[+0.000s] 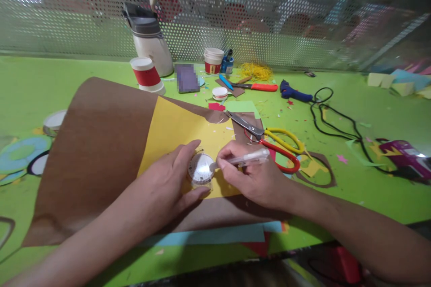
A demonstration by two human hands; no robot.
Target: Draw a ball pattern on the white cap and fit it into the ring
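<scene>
The left hand (168, 172) has its finger and thumb spread wide, one on each side of a round, clear plastic disc with small dark marks (201, 168). The disc lies flat on a bright yellow paper sheet (175, 121), on top of a big brown sheet (97, 143). The right hand (252, 179) pinches a see-through plastic pen (249, 158), with its tip at the disc's right side. I cannot tell if the tip touches the paper.

To do this well, I think the left hand should press down firmly so the disc can't slip. The pen should move slowly and lightly, since a hard push could shove the disc. The metal scissors with yellow and red handles (259, 132) lie just beside the right hand, so mind a bump.
</scene>
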